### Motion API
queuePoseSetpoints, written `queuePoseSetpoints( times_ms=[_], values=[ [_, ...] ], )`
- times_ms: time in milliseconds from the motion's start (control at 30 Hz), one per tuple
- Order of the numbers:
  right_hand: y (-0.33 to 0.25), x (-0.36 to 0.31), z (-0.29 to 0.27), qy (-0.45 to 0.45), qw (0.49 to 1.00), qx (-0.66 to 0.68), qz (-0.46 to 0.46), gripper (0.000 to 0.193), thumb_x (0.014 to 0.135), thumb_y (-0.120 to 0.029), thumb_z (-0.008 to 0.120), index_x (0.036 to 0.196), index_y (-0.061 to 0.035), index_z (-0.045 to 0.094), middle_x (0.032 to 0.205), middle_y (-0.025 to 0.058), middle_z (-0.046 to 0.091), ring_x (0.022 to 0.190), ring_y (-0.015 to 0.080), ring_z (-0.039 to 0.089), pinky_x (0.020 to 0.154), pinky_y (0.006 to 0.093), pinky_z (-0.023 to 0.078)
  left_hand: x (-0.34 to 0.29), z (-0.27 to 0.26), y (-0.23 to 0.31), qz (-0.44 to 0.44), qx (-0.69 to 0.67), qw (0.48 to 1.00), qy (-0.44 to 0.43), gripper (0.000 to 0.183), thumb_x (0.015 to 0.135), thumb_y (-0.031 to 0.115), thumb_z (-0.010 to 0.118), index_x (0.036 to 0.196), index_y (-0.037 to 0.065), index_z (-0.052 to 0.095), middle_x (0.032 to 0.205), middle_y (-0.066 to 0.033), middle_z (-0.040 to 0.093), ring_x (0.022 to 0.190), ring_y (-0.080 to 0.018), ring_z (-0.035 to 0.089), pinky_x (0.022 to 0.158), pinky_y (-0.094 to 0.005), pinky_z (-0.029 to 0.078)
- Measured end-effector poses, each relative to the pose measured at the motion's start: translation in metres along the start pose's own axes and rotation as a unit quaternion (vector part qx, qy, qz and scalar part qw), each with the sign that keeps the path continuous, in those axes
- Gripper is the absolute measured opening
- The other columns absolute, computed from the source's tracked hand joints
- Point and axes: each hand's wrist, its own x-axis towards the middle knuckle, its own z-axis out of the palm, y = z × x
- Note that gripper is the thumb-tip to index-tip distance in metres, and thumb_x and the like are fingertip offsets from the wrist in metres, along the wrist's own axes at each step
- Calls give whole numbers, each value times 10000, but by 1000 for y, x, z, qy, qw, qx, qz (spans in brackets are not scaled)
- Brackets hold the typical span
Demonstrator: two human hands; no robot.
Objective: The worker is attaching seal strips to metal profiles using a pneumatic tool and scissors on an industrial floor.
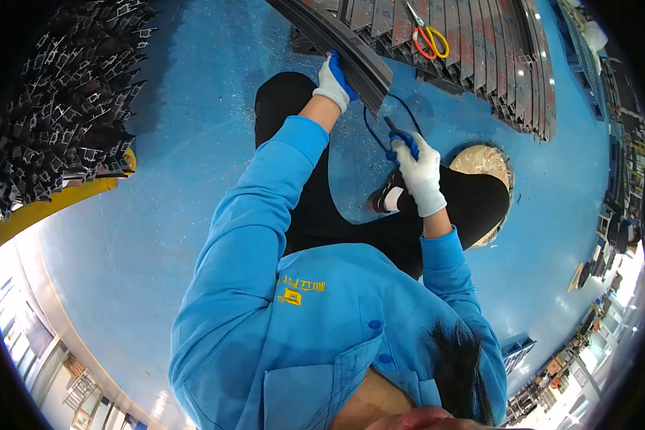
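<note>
My left hand, in a white glove with blue palm, is closed around a long dark grey channelled profile. That profile slants from the upper edge down toward the right, its cut end near my right hand. Also gloved, my right hand grips a slim black tool, whose tip points up at the cut end with a small gap between. A thin black cord loops beside the tool and runs behind the profile. The tool's exact kind cannot be made out, as my fingers cover much of it.
Ahead to the right lies a stack of long dark profiles, with red-and-yellow-handled scissors on top. At left, another large pile of profiles rests above a yellow beam. A round wrapped object sits by my right knee. Small chips dot the blue floor.
</note>
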Motion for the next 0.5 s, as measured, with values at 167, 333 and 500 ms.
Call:
queuePoseSetpoints(
  times_ms=[167, 333, 500],
  values=[
    [-7, -1, 3, -8, 993, -120, -2, 318, 828, -246, 595, 1051, -22, 628, 707, 88, 656, 572, 198, 584, 559, 283, 460, -9, 9, 0, 18, 22, 999, 40, 422, 928, 432, 439, 1129, 83, 567, 1213, -149, 568, 1024, -307, 582, 876, -444, 457],
    [-4, 1, 4, -10, 987, -162, 0, 341, 827, -267, 592, 1066, -28, 630, 701, 91, 656, 571, 218, 586, 569, 294, 463, -17, 13, 1, 23, 19, 999, 39, 426, 926, 435, 448, 1131, 81, 566, 1228, -151, 558, 1035, -306, 575, 870, -449, 458],
    [0, 0, 6, -3, 986, -164, -21, 336, 836, -261, 582, 1066, -20, 632, 687, 89, 653, 555, 210, 575, 557, 291, 459, -17, 12, 2, 34, 30, 998, 34, 436, 926, 443, 443, 1140, 81, 561, 1243, -154, 548, 1050, -309, 567, 880, -446, 451]
  ],
)
